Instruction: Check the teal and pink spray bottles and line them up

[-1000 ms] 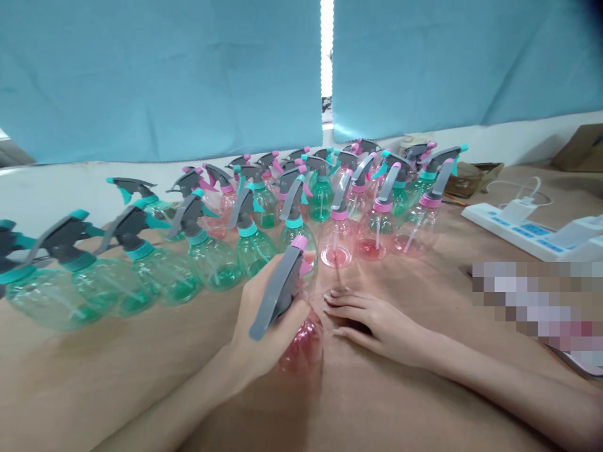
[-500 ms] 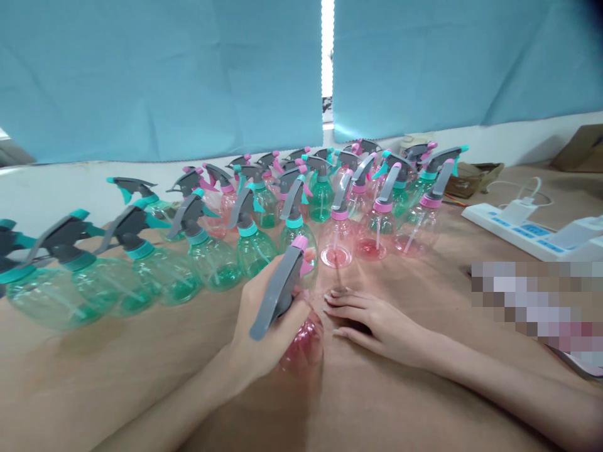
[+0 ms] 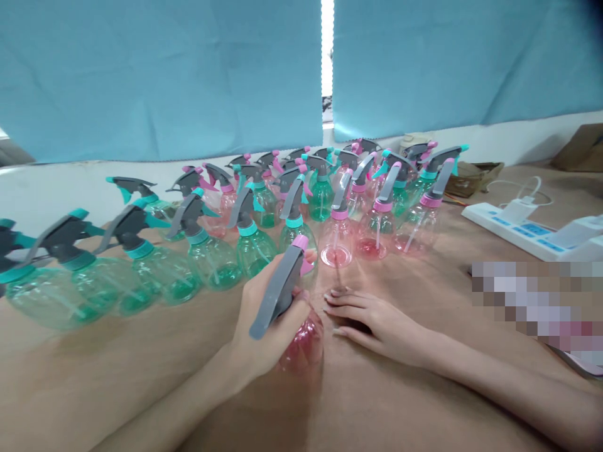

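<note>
My left hand (image 3: 264,320) is wrapped round the neck of a pink spray bottle (image 3: 304,348) with a grey trigger head and a pink nozzle. The bottle stands on the brown table (image 3: 377,402), its collar hidden by my fingers. To its right, my right hand (image 3: 372,320) rests palm down on the table, fingers stretched out and holding nothing. Just beyond my hands stands a clear pink spray bottle (image 3: 336,245). A green spray bottle (image 3: 257,248) with a turquoise collar is behind my left hand.
Several green spray bottles (image 3: 176,276) line the left side, and more pink and green ones crowd behind. At right lie a white power strip (image 3: 509,229) with plugs and a blurred-out flat object (image 3: 541,307). Blue curtains (image 3: 164,75) hang at the back.
</note>
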### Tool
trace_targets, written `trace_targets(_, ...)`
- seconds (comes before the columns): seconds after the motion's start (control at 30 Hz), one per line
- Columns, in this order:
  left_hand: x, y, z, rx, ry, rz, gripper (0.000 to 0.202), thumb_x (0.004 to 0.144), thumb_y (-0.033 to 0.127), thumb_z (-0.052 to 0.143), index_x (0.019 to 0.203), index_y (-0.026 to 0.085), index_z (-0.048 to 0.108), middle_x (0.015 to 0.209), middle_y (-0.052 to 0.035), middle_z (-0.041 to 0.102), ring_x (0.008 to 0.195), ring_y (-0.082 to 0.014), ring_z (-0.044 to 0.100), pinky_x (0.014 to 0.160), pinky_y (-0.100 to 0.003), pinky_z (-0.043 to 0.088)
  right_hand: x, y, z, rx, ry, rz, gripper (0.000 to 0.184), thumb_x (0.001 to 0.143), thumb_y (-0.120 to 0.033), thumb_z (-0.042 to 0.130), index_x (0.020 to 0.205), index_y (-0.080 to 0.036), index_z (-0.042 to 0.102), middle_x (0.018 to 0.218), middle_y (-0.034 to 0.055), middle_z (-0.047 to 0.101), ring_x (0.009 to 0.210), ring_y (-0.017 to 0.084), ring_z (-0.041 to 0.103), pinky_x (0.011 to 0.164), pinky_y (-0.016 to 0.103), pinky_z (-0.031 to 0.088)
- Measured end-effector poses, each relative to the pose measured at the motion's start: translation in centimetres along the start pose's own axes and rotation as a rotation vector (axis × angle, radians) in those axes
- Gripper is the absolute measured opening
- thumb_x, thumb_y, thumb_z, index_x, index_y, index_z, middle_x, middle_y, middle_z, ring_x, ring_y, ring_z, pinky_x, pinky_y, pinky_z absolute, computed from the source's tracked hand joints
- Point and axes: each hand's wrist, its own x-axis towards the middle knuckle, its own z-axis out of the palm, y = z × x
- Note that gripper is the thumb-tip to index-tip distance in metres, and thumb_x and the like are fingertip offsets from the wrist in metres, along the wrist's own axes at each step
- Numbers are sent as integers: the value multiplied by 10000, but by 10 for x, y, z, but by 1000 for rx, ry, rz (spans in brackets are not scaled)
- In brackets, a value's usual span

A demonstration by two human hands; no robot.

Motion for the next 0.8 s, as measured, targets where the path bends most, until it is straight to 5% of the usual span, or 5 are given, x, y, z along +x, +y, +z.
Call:
trace_targets(0.13,1,0,0,16,5,50,329,753,186,505,1056,275,601,746,21,598,652,-157,617,613,-273,534,0,1,1,-21,-8,-5,373,941,-376,488,1268,-216,570,1323,88,575,1259,226,491,1055,426,405)
trace_targets(0.37,3,3,0,3,1,95,417,721,131,494,1093,288,598,896,9,649,679,-146,613,653,-277,544,0,1,0,-32,-25,-6,368,945,-378,480,1255,-204,577,1324,90,575,1252,220,499,1055,416,409)
trace_targets(0.8,2,3,-2,0,-48,30,355,739,149,485,1046,296,583,756,37,607,623,-146,590,616,-266,511,0,0,0,-42,-21,-2,357,947,-368,483,1242,-195,585,1325,94,573,1254,218,497,1051,412,413)
